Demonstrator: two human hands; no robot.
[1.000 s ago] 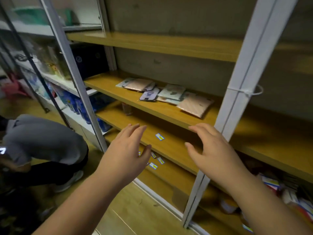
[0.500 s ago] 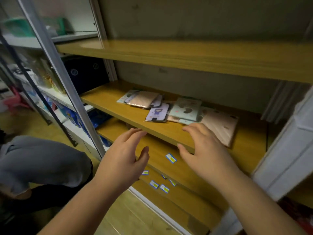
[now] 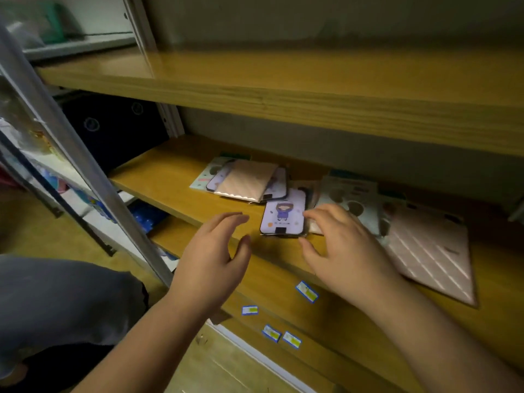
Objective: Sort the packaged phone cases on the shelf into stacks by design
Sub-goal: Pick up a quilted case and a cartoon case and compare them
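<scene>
Packaged phone cases (image 3: 284, 217) lie unsorted mid-shelf (image 3: 170, 180), just behind its front edge. Both hands have come forward: left hand (image 3: 211, 260) and right hand (image 3: 344, 248) now flank the purple case, fingers relaxed, holding nothing. Sorting hasn't begun.

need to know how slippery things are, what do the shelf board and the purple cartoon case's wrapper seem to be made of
Shelf board: looks like wood or wood-look laminate, yellow-brown with faint grain and a dull sheen.
Purple cartoon phone case: seems wrapped in clear glossy plastic film, judging by the wrinkled, shiny edge at its bottom; the blur leaves it uncertain.
</scene>
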